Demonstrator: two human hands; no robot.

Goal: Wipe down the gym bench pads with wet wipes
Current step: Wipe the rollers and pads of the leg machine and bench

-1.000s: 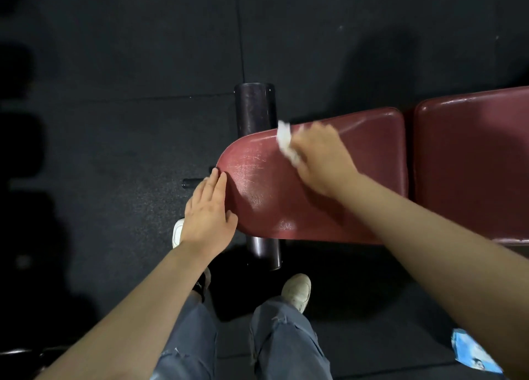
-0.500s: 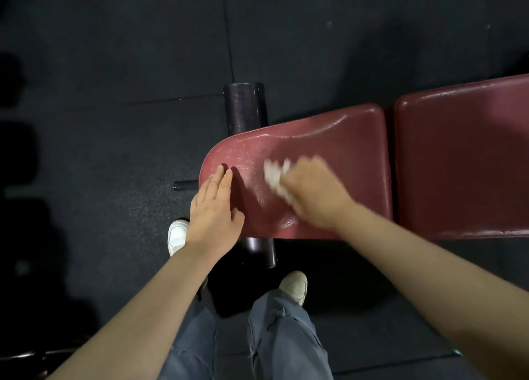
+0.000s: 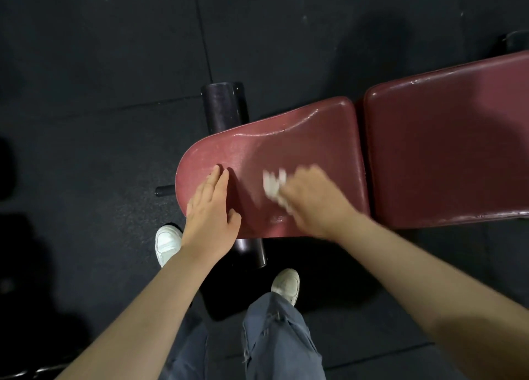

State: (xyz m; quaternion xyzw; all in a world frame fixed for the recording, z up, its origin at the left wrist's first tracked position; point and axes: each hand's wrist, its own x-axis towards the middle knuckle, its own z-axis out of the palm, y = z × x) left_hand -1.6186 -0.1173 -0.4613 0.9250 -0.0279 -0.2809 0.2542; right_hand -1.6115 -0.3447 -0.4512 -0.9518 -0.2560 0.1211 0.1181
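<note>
Right hand (image 3: 310,200) is gripping a crumpled white wipe (image 3: 273,184), fingers curled round it and pressing it onto the seat pad (image 3: 300,139); both are blurring with motion. The wipe is sticking out just beyond the fingertips, on the side toward the left hand.

Left hand (image 3: 210,207) is lying flat, fingers straight and together, holding nothing, pressing on the rounded end of the seat pad, near the wipe but not touching it.

Progress, as a judgement: wiping of the seat pad is under way. A sheen is showing on the pad beyond the right hand, possibly dampness, possibly just light on vinyl; cannot tell which. The back pad (image 3: 446,156), just past the right hand across a narrow gap, is showing no hand or wipe on it, so it is probably still to do, along with the strip under the left palm.

Orientation: the bench is running crosswise to the person, long axis left to right and rising slightly away on the right. Its rounded narrow end is pointing past the left hand; the back pad is continuing out of frame beyond the right.

Floor (image 3: 100,64) is dark rubber matting.
</note>
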